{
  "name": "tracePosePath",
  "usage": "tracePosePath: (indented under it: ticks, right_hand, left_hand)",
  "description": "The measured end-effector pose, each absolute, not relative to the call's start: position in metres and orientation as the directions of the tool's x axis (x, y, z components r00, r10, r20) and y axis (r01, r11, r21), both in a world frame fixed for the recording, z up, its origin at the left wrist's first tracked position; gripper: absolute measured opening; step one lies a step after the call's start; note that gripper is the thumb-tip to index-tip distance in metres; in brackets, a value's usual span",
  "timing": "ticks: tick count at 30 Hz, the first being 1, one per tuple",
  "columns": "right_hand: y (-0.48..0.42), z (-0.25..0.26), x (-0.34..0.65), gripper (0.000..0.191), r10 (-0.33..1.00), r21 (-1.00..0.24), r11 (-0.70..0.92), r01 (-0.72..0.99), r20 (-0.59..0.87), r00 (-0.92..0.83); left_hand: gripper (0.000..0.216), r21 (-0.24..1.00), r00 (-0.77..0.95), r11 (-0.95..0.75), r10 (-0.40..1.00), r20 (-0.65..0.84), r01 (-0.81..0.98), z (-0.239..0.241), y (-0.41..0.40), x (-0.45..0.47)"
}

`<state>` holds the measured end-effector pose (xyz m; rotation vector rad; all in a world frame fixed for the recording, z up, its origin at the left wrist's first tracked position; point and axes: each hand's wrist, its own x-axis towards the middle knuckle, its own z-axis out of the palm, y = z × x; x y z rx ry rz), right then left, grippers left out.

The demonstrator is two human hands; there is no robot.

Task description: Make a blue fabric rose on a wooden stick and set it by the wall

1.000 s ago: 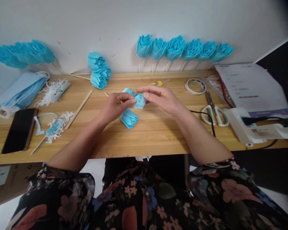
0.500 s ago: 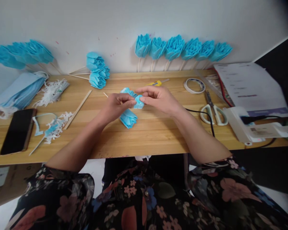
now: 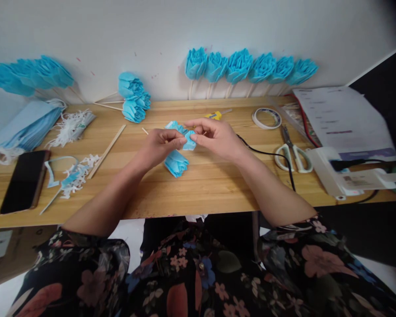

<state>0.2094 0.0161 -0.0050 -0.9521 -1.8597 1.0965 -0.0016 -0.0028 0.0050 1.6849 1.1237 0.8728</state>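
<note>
1. Your right hand (image 3: 216,137) had edged left onto the blue piece (image 3: 190,141).
2. It and your left hand (image 3: 158,146) tightly pinched that piece over the table (image 3: 198,189).
3. You seemed mid-shaping; next called for steady pinching.

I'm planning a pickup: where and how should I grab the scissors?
Probably by the right handle, from the near side: the handles lie nearer, the blades point away, and the black cable crosses the left handle.
</note>
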Motion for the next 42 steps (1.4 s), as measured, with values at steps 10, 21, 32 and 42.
tracePosePath:
  ticks: [10,21,32,42]
  right_hand:
    - [0.0133,-0.0055,0.2065,0.032,0.871,-0.898,0.371,0.235,0.248,-0.424]
    - [0.0159,-0.0109,0.2045,0.035,0.883,-0.849,0.420,0.321,0.301,-0.361]
    - [0.0128,-0.0084,0.2015,0.035,0.876,-0.831,0.444,0.336,0.324,-0.356]
    - [0.0145,-0.0103,0.2017,0.034,0.870,-0.902,0.386,0.192,0.287,-0.402]
  left_hand:
    - [0.032,0.944,0.320,-0.172,0.944,0.077,0.281,0.0042,-0.0027,-0.0013]
    - [0.031,0.947,0.307,-0.147,0.950,0.056,0.285,0.0027,-0.0027,0.0006]
    - [0.026,0.959,0.279,-0.142,0.958,0.071,0.246,0.0025,-0.0026,0.0026]
    - [0.020,0.960,0.300,-0.163,0.950,0.090,0.229,-0.0014,-0.0014,0.0039]
